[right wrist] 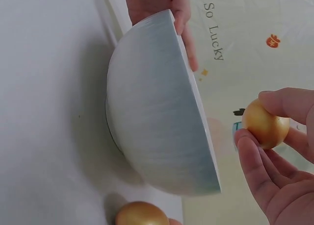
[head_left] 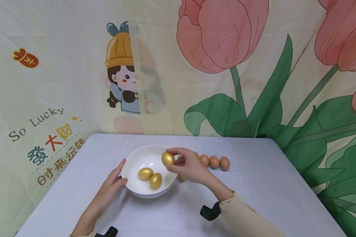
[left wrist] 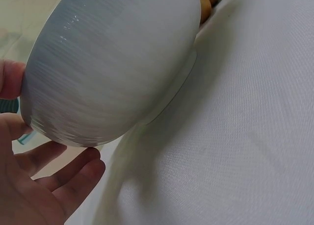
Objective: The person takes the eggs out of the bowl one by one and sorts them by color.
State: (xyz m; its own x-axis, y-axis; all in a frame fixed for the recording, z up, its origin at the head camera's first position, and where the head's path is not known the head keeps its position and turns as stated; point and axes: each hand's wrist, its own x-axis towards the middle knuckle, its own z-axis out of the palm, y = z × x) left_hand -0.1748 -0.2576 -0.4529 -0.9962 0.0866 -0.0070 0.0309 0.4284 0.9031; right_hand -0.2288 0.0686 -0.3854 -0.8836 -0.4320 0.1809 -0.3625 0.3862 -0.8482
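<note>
Between the thumb and fingertips of my right hand [head_left: 190,166] is a golden egg [head_left: 167,159], held above the right rim of a white bowl [head_left: 133,164]. The right wrist view shows this pinch from the side, with the egg clear of the bowl. Inside the bowl lie two more golden eggs, one to the left [head_left: 145,173] and one nearer the front [head_left: 155,181]. My left hand [head_left: 111,184] holds the bowl at its left side, thumb and fingers about the rim. Another golden egg [right wrist: 142,214] rests on the table beside the bowl, mostly hidden behind my right hand in the head view.
To the right of the bowl, a row of brown eggs [head_left: 214,162] lies on the white-covered table [head_left: 249,194]; my right hand covers part of the row. Behind the table hangs a printed cloth [head_left: 160,121] with tulips and a cartoon figure.
</note>
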